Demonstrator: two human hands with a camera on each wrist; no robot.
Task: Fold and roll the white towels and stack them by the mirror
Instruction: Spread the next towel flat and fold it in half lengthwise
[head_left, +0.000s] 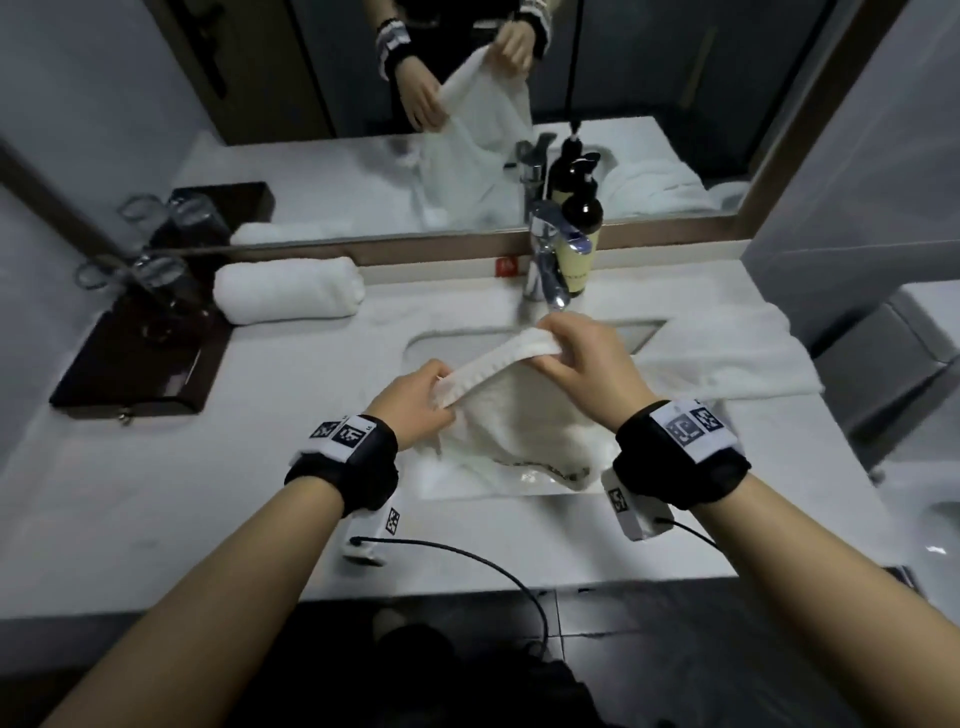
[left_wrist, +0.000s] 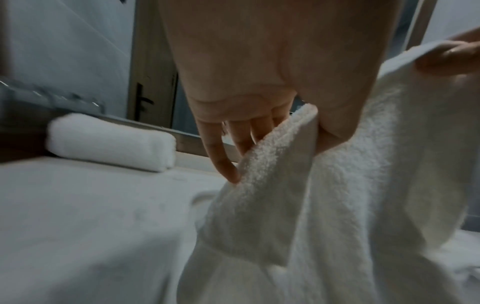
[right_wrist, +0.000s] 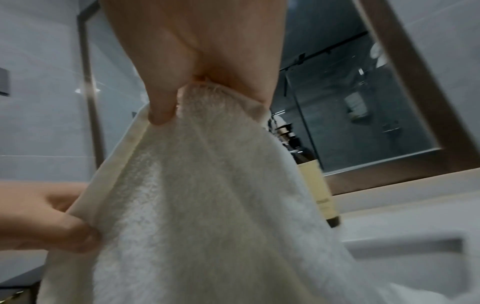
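Both hands hold up a white towel (head_left: 519, 415) over the sink; it hangs down from its top hem. My left hand (head_left: 415, 402) pinches the hem's near end, seen close in the left wrist view (left_wrist: 293, 131). My right hand (head_left: 571, 353) pinches the far end of the hem, thumb on the cloth (right_wrist: 161, 111). A rolled white towel (head_left: 288, 291) (left_wrist: 109, 146) lies by the mirror at the left. Another white towel (head_left: 727, 353) lies spread flat on the counter to the right of the sink.
A chrome tap (head_left: 545, 260) and a dark pump bottle (head_left: 579, 234) (right_wrist: 319, 185) stand behind the sink (head_left: 426, 343). A dark wooden tray (head_left: 140, 364) with glasses (head_left: 156, 280) sits at the left. A cable (head_left: 467, 556) trails over the counter's front edge.
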